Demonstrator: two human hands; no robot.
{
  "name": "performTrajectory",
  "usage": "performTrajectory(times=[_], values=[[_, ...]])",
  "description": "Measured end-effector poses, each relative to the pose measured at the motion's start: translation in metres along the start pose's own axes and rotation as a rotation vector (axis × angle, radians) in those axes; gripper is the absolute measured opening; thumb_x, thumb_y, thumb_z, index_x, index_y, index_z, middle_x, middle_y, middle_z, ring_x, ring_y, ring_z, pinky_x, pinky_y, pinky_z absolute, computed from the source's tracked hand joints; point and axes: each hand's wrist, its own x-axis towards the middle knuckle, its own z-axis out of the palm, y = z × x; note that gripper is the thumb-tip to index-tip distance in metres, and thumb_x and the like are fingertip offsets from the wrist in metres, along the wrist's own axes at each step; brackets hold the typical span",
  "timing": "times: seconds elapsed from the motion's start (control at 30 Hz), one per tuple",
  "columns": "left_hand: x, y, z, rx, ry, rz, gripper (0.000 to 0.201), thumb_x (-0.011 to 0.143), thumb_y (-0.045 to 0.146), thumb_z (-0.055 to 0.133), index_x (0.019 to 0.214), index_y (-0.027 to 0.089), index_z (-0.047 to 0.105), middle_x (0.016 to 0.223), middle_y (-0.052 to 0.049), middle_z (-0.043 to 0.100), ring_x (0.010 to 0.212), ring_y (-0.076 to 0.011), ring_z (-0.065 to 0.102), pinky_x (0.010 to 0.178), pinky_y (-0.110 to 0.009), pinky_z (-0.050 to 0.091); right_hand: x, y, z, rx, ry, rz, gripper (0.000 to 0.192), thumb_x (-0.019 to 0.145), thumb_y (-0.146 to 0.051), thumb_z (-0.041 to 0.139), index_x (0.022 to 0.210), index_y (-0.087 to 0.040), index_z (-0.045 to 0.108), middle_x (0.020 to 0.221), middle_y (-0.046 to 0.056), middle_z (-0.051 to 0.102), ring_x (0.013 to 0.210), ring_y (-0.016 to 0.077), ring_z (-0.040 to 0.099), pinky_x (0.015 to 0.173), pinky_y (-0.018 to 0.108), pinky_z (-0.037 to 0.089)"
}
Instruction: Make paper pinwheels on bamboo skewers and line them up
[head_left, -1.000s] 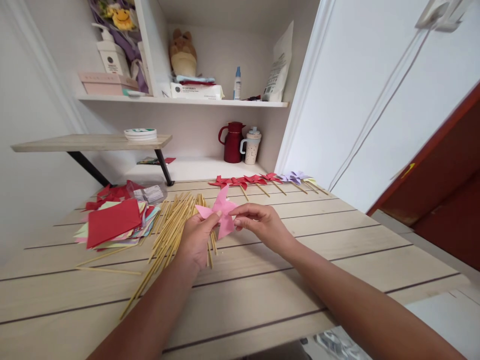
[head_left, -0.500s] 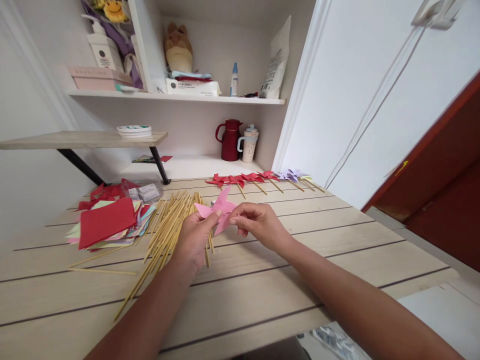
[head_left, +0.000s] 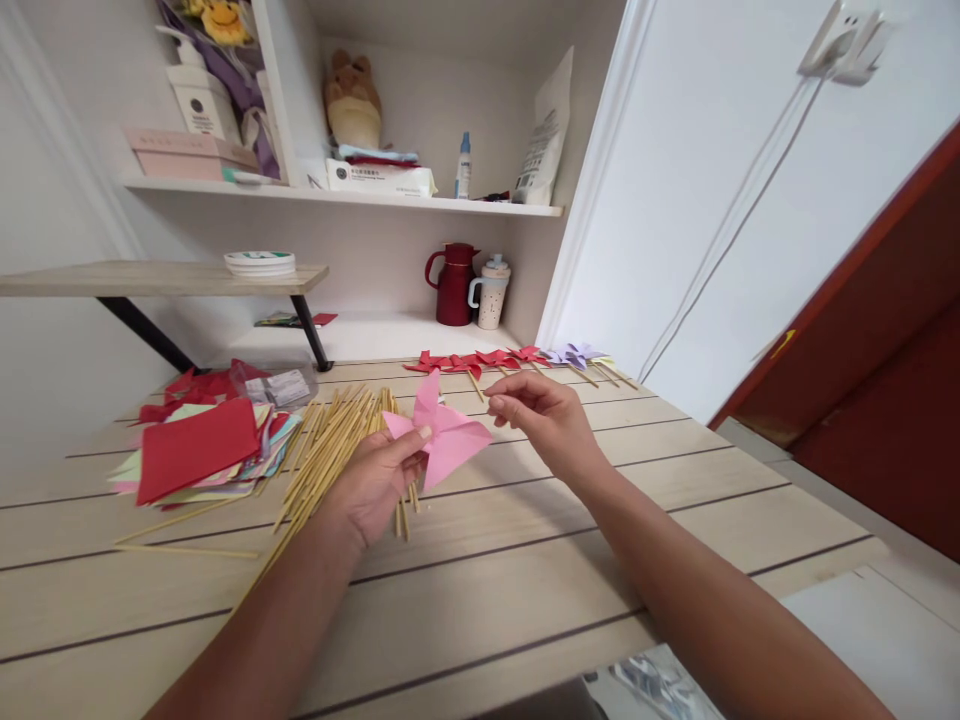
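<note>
A pink paper pinwheel (head_left: 450, 440) is pinched at its middle between the thumb and fingers of my left hand (head_left: 379, 475), its blades spread out above the table. To its right, apart from the paper, my right hand (head_left: 544, 415) holds thumb and forefinger together; anything between the fingertips is too small to make out. Under and beside my left hand lies a loose heap of thin wooden sticks (head_left: 326, 450). Finished-looking red pinwheels (head_left: 491, 358) and a purple pinwheel (head_left: 576, 355) on sticks lie in a row at the table's back edge.
On the left of the slatted table (head_left: 510, 590) is a stack of coloured paper (head_left: 199, 450), with red paper pieces and a clear plastic bag (head_left: 281, 385) behind it. A dark red jug (head_left: 455, 285) and a cup (head_left: 493, 293) stand at the back, below a shelf (head_left: 360, 196).
My right hand has drawn away from the pinwheel, to the right and slightly up. The pinwheel's right blades now show fully, and my left hand still grips it.
</note>
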Motion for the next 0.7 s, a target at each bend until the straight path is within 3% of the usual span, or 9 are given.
performTrajectory(times=[0.07, 0.13, 0.23, 0.37, 0.5, 0.7], values=[[0.0, 0.0, -0.002, 0.036, -0.064, -0.079, 0.025, 0.065, 0.019, 0.088, 0.084, 0.009, 0.075, 0.086, -0.012, 0.076, 0.072, -0.0156, 0.068, 0.07, -0.025, 0.055, 0.001, -0.003, -0.005, -0.086, -0.056, -0.125, 0.013, 0.084, -0.038, 0.075, 0.09, -0.026, 0.076, 0.098, 0.006, 0.069, 0.095, 0.0211, 0.064, 0.084, 0.04, 0.056], [-0.001, 0.0, -0.005, 0.077, -0.091, -0.144, 0.024, 0.064, 0.018, 0.089, 0.082, 0.011, 0.075, 0.083, -0.012, 0.075, 0.068, -0.0155, 0.068, 0.067, -0.025, 0.055, 0.001, -0.007, -0.008, -0.121, -0.159, -0.216, 0.01, 0.084, -0.037, 0.075, 0.091, -0.03, 0.078, 0.12, 0.006, 0.064, 0.118, 0.0251, 0.058, 0.101, 0.046, 0.05], [0.0, 0.002, -0.009, 0.117, -0.076, -0.194, 0.022, 0.059, 0.014, 0.09, 0.075, 0.013, 0.075, 0.076, -0.01, 0.075, 0.062, -0.0141, 0.066, 0.061, -0.023, 0.053, 0.0, -0.012, -0.011, -0.116, -0.324, -0.239, 0.01, 0.085, -0.038, 0.075, 0.092, -0.032, 0.079, 0.133, 0.005, 0.056, 0.13, 0.0271, 0.05, 0.112, 0.049, 0.042], [0.004, 0.004, -0.017, 0.117, -0.078, -0.21, 0.021, 0.056, 0.014, 0.091, 0.07, 0.014, 0.074, 0.069, -0.009, 0.073, 0.058, -0.0141, 0.065, 0.056, -0.022, 0.051, 0.0, -0.008, -0.008, -0.175, -0.433, -0.254, 0.008, 0.086, -0.033, 0.075, 0.092, -0.031, 0.079, 0.132, 0.006, 0.056, 0.131, 0.0268, 0.049, 0.112, 0.048, 0.043], [0.007, 0.004, -0.024, 0.116, -0.113, -0.202, 0.019, 0.057, 0.016, 0.091, 0.064, 0.015, 0.073, 0.068, -0.009, 0.074, 0.058, -0.015, 0.065, 0.056, -0.023, 0.052, 0.0, -0.005, -0.004, -0.193, -0.454, -0.272, 0.009, 0.087, -0.028, 0.074, 0.093, -0.031, 0.08, 0.131, 0.007, 0.056, 0.13, 0.0268, 0.049, 0.108, 0.047, 0.047], [0.008, 0.002, -0.026, 0.143, -0.146, -0.237, 0.022, 0.059, 0.017, 0.09, 0.076, 0.013, 0.076, 0.076, -0.01, 0.075, 0.065, -0.0155, 0.069, 0.063, -0.024, 0.055, -0.004, -0.007, 0.0, -0.241, -0.531, -0.276, 0.017, 0.086, -0.019, 0.072, 0.097, -0.031, 0.08, 0.142, 0.006, 0.051, 0.136, 0.0268, 0.045, 0.102, 0.041, 0.052]])
